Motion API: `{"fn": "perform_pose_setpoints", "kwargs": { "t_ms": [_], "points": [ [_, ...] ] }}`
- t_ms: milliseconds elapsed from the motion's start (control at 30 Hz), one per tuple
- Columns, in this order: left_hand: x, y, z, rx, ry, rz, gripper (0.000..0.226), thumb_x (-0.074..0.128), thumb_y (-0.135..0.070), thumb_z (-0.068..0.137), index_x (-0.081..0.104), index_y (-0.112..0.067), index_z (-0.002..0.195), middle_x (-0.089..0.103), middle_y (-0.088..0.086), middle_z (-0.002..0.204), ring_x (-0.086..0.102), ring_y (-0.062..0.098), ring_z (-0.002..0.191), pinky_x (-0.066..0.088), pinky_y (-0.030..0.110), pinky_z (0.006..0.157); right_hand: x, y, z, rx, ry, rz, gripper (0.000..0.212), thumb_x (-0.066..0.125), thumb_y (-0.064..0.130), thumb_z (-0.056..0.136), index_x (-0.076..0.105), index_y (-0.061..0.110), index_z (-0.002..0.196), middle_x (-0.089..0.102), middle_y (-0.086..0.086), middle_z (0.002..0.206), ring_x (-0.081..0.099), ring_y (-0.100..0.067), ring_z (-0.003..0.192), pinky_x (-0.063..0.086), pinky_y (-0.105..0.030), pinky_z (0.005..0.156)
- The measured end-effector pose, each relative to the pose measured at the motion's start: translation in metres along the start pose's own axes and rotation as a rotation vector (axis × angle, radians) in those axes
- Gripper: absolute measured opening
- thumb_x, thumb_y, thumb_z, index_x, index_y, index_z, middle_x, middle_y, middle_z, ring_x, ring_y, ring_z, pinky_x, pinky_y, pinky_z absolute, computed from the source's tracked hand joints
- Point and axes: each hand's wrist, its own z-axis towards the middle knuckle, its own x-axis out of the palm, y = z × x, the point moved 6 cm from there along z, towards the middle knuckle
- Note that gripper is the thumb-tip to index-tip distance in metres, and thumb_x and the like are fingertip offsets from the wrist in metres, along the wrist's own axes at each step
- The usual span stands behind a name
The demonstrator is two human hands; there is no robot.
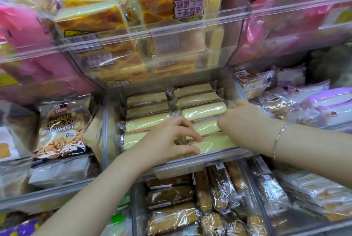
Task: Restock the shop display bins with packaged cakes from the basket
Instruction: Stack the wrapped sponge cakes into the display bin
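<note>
A clear display bin (190,161) in the middle row holds two columns of pale yellow packaged cakes (146,122) standing on edge. My left hand (167,140) reaches in at the front; its thumb and fingers pinch the wrapper of the front cake (215,143). My right hand (242,116) is at the bin's right side, fingers curled on the end of a cake in the right column (203,112). The basket is not in view.
Above hangs a clear bin of orange-topped cake packs (167,7), with pink packs (24,26) either side. A Rye Walnuts bread bag (61,131) stands left. Brown wrapped cakes (171,207) fill the lower bin; purple and white packs (304,98) lie right.
</note>
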Motion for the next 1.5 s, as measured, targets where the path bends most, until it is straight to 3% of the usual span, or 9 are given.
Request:
{"fn": "perform_pose_setpoints", "kwargs": {
  "t_ms": [133, 233, 333, 600, 867, 967, 1067, 1200, 1500],
  "points": [
    [-0.006, 0.003, -0.003, -0.009, 0.020, 0.044, 0.043, 0.053, -0.069, 0.074, 0.065, -0.047, 0.109, 0.048, -0.029, 0.121, 0.046, -0.008, 0.113, 0.042, 0.028, 0.100, 0.007, -0.025, 0.003, -0.012, 0.089, 0.208, 0.009, 0.054, 0.012, 0.087, 0.055, 0.018, 0.094, 0.049, 0.004, 0.082, 0.058, -0.018, 0.078, 0.050, -0.028, 0.071],
    [-0.017, 0.005, -0.010, -0.014, -0.069, 0.087, 0.054, 0.047, -0.072, 0.076, 0.063, -0.043, 0.118, 0.050, -0.028, 0.125, 0.043, -0.009, 0.117, 0.040, 0.025, 0.102, -0.001, -0.046, 0.005, -0.066, -0.150, 0.103, 0.022, 0.056, 0.030, 0.084, 0.062, 0.027, 0.105, 0.062, 0.006, 0.104, 0.057, -0.017, 0.099, 0.046, -0.033, 0.090],
    [-0.010, 0.001, -0.013, -0.012, -0.034, 0.172, 0.052, 0.046, -0.070, 0.078, 0.058, -0.046, 0.123, 0.046, -0.025, 0.135, 0.038, -0.006, 0.124, 0.039, 0.030, 0.105, 0.015, -0.045, 0.005, -0.076, -0.080, -0.013, 0.025, 0.051, 0.038, 0.086, 0.061, 0.029, 0.108, 0.062, 0.010, 0.109, 0.055, -0.014, 0.106, 0.022, -0.037, 0.110],
    [0.004, -0.003, -0.001, -0.040, 0.004, -0.015, 0.025, 0.061, -0.052, 0.084, 0.065, -0.052, 0.109, 0.043, -0.032, 0.137, 0.039, -0.010, 0.125, 0.036, 0.036, 0.108, 0.024, -0.029, -0.001, -0.005, -0.163, -0.129, 0.025, 0.045, 0.006, 0.079, 0.060, 0.024, 0.089, 0.063, 0.003, 0.092, 0.059, -0.019, 0.094, 0.005, -0.051, 0.112],
    [-0.004, -0.003, -0.002, -0.032, -0.035, -0.003, 0.027, 0.058, -0.048, 0.089, 0.065, -0.044, 0.115, 0.044, -0.026, 0.140, 0.043, -0.006, 0.123, 0.035, 0.033, 0.108, 0.015, -0.029, 0.008, -0.003, -0.068, 0.017, 0.022, 0.040, 0.003, 0.076, 0.048, 0.022, 0.082, 0.055, 0.007, 0.085, 0.058, -0.017, 0.094, -0.003, -0.056, 0.112],
    [-0.011, 0.002, -0.003, -0.030, -0.117, 0.059, 0.034, 0.047, -0.042, 0.097, 0.055, -0.040, 0.130, 0.039, -0.018, 0.148, 0.027, -0.001, 0.138, 0.023, 0.035, 0.116, 0.009, -0.033, 0.012, -0.028, -0.193, 0.087, 0.024, 0.045, 0.013, 0.081, 0.057, 0.024, 0.099, 0.061, 0.007, 0.091, 0.058, -0.016, 0.093, 0.019, -0.045, 0.114],
    [0.000, 0.007, 0.005, -0.056, -0.039, 0.182, 0.040, 0.037, -0.041, 0.101, 0.039, -0.044, 0.141, 0.019, -0.018, 0.156, 0.006, -0.001, 0.144, 0.007, 0.034, 0.119, 0.013, -0.022, 0.012, -0.053, -0.165, 0.287, 0.029, 0.045, 0.024, 0.091, 0.053, 0.025, 0.119, 0.058, 0.002, 0.109, 0.059, -0.022, 0.096, 0.051, -0.036, 0.080],
    [0.004, 0.018, 0.014, -0.072, -0.015, 0.235, 0.040, 0.029, -0.044, 0.102, 0.032, -0.052, 0.140, 0.016, -0.026, 0.154, 0.004, -0.003, 0.143, -0.001, 0.034, 0.115, 0.017, -0.015, 0.018, -0.021, -0.244, 0.306, 0.028, 0.044, 0.023, 0.094, 0.049, 0.025, 0.122, 0.052, 0.001, 0.108, 0.058, -0.022, 0.094, 0.048, -0.033, 0.068],
    [-0.014, 0.008, 0.014, -0.084, -0.007, 0.209, 0.039, 0.042, -0.045, 0.097, 0.045, -0.045, 0.136, 0.025, -0.020, 0.153, 0.015, -0.001, 0.140, 0.008, 0.034, 0.116, 0.013, -0.027, 0.017, -0.065, -0.232, 0.335, 0.035, 0.049, 0.023, 0.092, 0.049, 0.029, 0.127, 0.043, 0.004, 0.119, 0.053, -0.016, 0.097, 0.051, -0.033, 0.077]
  ]
}}
